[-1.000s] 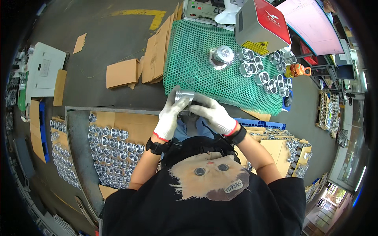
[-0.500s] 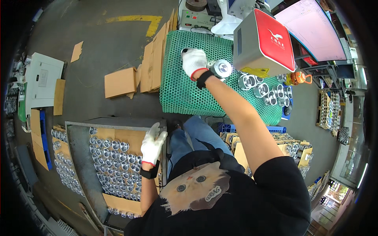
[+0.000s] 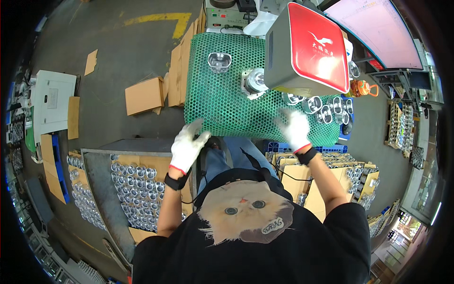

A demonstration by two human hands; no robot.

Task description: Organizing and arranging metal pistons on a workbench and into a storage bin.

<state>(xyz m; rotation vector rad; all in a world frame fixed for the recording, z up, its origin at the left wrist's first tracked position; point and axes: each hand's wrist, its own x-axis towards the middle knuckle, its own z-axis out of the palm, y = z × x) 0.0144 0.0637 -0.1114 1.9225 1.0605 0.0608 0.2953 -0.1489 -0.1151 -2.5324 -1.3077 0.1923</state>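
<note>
My left hand [image 3: 188,146], in a white knit glove with a red cuff, hangs at the mat's near left edge, fingers apart and holding nothing. My right hand [image 3: 294,130], gloved alike, is over the near right part of the green perforated mat [image 3: 227,106], fingers spread and slightly blurred, with nothing visible in it. A silvery piston [image 3: 219,62] rests alone at the mat's far left. Another round metal piston [image 3: 257,79] sits on a small pale fixture [image 3: 247,87] beside the grey machine. Several more pistons [image 3: 312,105] stand just beyond my right hand.
A grey machine head with a red top [image 3: 319,47] overhangs the mat's right side. An orange bottle [image 3: 360,88] and a monitor [image 3: 376,31] are beyond it. At left, a metal cart [image 3: 99,189] carries rows of pistons. Cardboard sheets [image 3: 177,75] lean by the mat.
My right hand has left the piston at the mat's far left and come back to the near right. My left hand has risen from over the cart toward the mat's edge.
</note>
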